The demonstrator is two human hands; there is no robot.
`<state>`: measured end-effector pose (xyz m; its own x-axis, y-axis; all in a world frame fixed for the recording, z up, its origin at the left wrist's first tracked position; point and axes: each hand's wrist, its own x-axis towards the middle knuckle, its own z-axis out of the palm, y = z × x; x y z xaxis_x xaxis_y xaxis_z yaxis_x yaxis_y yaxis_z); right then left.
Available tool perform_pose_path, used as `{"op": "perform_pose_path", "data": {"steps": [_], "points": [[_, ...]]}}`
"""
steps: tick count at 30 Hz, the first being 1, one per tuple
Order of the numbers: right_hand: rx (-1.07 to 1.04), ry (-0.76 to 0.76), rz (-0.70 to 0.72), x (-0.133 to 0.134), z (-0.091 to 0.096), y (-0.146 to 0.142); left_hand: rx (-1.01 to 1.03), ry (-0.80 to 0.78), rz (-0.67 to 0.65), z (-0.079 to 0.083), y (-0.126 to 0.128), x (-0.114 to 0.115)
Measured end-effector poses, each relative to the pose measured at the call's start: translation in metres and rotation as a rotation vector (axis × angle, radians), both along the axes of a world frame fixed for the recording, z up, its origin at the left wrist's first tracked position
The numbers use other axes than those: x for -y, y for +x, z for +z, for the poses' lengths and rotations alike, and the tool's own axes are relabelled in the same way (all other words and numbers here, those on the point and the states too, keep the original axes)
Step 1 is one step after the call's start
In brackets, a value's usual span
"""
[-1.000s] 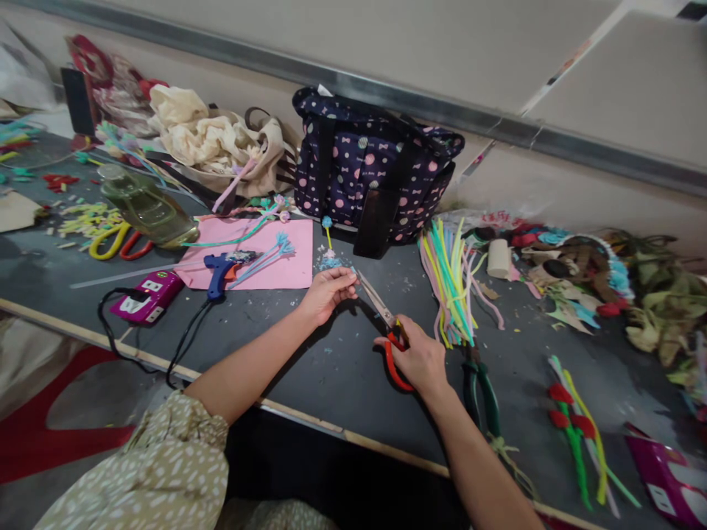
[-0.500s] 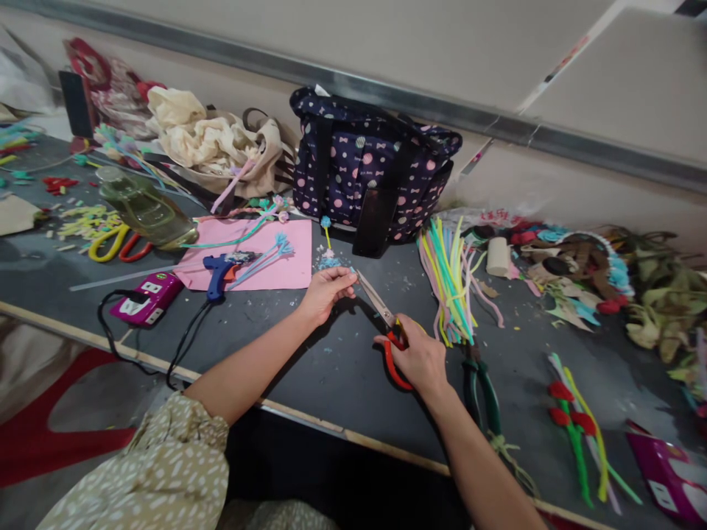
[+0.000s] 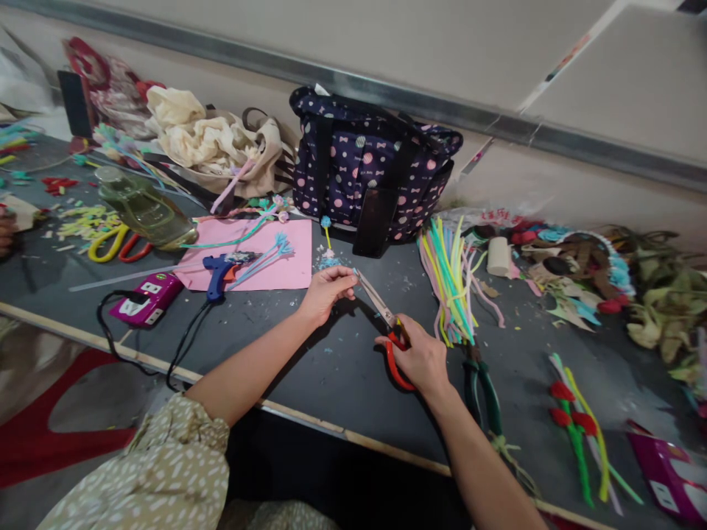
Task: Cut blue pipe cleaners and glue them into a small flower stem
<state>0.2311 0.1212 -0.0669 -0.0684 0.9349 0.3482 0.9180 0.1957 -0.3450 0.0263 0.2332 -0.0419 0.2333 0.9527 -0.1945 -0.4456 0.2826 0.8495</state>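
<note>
1. The scissors (image 3: 380,304) had slim silver blades and a handle that showed red-orange and yellow, partly covered by the grip around it.
2. They were held aslant near the middle of the view, blades pointing up and to the left, the red-orange loop lowest; how far the blades were parted was too small to tell.
3. The tiny blue piece (image 3: 355,271) was held pinched, mostly hidden, right at the blade tips; contact was unclear.

Red lettering (image 3: 504,218) on plastic (image 3: 468,216), not legible
</note>
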Motion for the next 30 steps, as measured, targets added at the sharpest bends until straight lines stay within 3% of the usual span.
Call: {"op": "perform_pose_path", "data": {"steps": [30], "points": [[0.092, 0.021, 0.002, 0.0023, 0.0011, 0.0026, -0.041, -0.032, -0.094, 0.0002, 0.0007, 0.0014]]}}
